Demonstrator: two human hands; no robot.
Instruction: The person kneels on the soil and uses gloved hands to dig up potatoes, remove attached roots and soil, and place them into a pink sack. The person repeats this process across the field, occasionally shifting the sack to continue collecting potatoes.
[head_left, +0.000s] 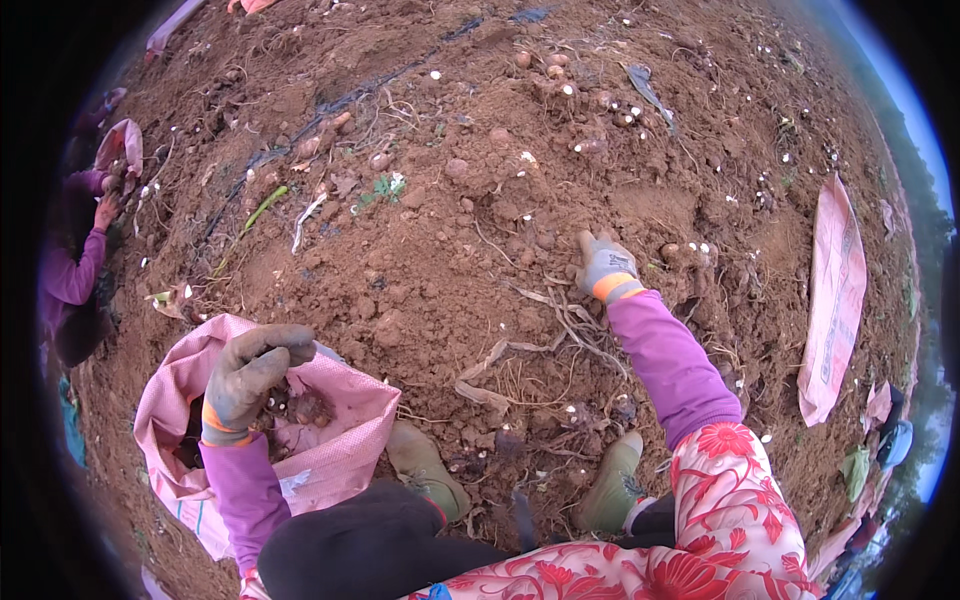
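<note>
My left hand (251, 375), in a soil-stained grey work glove with an orange cuff band, hovers over the mouth of a pink woven sack (352, 442). Its fingers are bent and apart, and I see nothing held in them. Inside the sack lie brown tubers (311, 409), partly hidden by the hand. My right hand (604, 262), gloved likewise, reaches down to the loose soil (420, 300) ahead of me. Its fingertips touch the dirt, and whether they grip anything is hidden. Dry stalks (574, 322) lie just below that hand.
More tubers (555, 64) lie scattered uphill. A flat pink sack (832, 300) rests at right. Black plastic strip (360, 94) crosses the soil. At left, a co-worker's hand (107, 210) is near another pink sack (124, 146). My green boots (427, 469) stand in the dirt.
</note>
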